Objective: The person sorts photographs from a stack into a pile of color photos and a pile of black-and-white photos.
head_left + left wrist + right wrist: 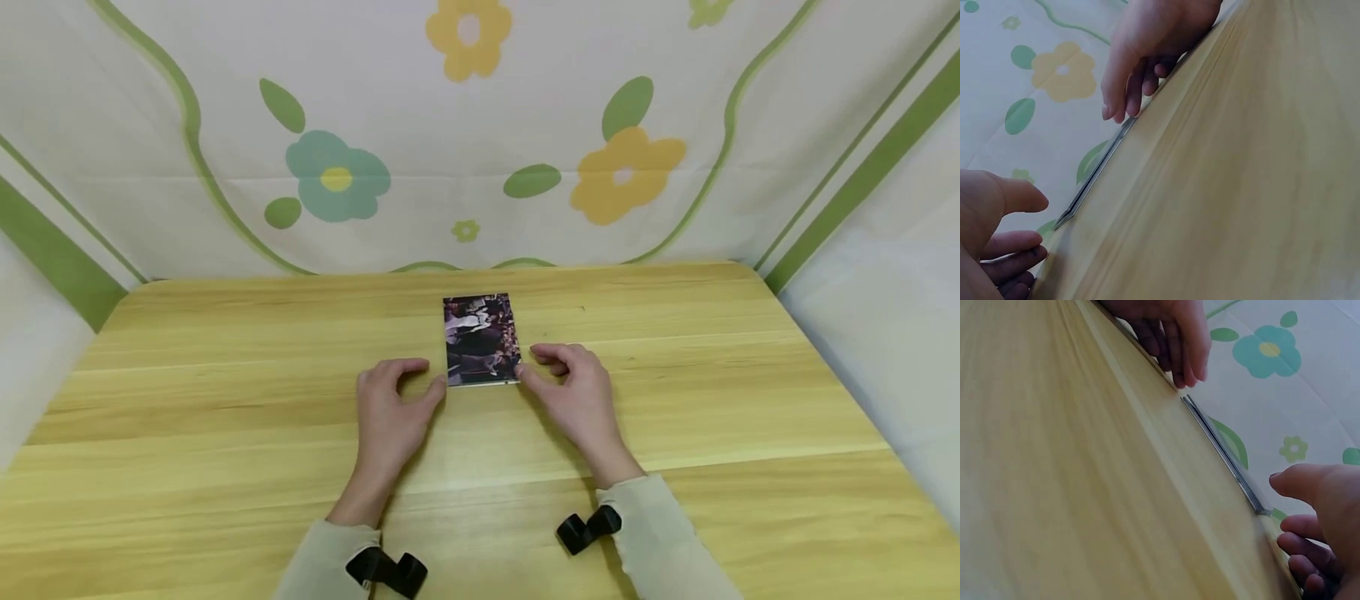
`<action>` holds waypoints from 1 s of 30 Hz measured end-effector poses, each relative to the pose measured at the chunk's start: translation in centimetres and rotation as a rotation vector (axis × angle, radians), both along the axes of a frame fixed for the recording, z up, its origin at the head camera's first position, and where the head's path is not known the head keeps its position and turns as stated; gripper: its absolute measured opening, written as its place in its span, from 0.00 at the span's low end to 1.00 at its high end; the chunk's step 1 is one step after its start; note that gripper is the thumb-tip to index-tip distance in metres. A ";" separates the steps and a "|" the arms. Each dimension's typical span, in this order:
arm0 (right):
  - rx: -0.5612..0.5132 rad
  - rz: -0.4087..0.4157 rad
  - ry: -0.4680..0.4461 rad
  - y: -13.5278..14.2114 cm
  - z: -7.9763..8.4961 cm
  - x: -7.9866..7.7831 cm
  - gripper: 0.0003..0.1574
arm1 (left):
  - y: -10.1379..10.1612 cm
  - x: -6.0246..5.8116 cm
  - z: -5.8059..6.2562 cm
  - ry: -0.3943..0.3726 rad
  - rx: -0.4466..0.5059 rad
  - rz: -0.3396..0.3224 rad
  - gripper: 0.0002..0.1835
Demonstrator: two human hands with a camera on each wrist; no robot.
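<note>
A small stack of photo cards lies flat on the wooden table, its top card printed with a dark, crowded scene. Seen edge-on in the right wrist view, the stack shows several thin layers, slightly fanned at one end. My left hand rests at its near left corner, thumb and fingers apart and loosely bent. At the near right corner is my right hand, its thumb tip at or just over the card edge, its fingers loosely bent off to the right. Neither hand grips the stack.
The wooden table has a light grain and stretches to both sides. Behind it hangs a white cloth printed with flowers and leaves. Each sleeved wrist wears a black camera mount, one left and one right.
</note>
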State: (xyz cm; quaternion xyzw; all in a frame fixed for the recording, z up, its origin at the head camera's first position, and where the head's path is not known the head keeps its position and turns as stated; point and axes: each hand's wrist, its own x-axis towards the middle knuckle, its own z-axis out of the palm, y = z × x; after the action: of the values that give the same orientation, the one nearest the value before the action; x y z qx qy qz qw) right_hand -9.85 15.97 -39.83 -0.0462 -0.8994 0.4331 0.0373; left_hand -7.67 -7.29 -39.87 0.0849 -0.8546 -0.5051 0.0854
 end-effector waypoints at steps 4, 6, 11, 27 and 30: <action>0.066 0.014 0.015 -0.2 0.2 -0.1 0.31 | 0.5 -0.3 0.2 -0.018 -0.051 -0.017 0.19; 0.083 0.017 0.024 -0.3 0.3 -0.1 0.33 | 0.7 -0.4 0.4 -0.025 -0.087 -0.030 0.21; 0.111 0.017 0.024 -0.8 0.3 -0.1 0.34 | 1.1 -0.6 0.5 -0.030 -0.148 -0.052 0.23; 0.161 0.040 0.021 -1.1 -0.1 0.3 0.32 | 1.5 -0.4 -0.3 0.034 -0.205 -0.052 0.20; 0.165 0.042 0.023 -1.1 -0.2 0.3 0.31 | 1.5 -0.3 -0.4 0.038 -0.209 -0.052 0.20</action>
State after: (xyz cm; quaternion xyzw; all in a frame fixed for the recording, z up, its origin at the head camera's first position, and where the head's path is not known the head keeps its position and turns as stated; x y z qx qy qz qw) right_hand -9.56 14.87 -39.99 -0.0190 -0.9323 0.3588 0.0421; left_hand -7.99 -5.79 -40.23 0.0438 -0.9028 -0.4166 0.0971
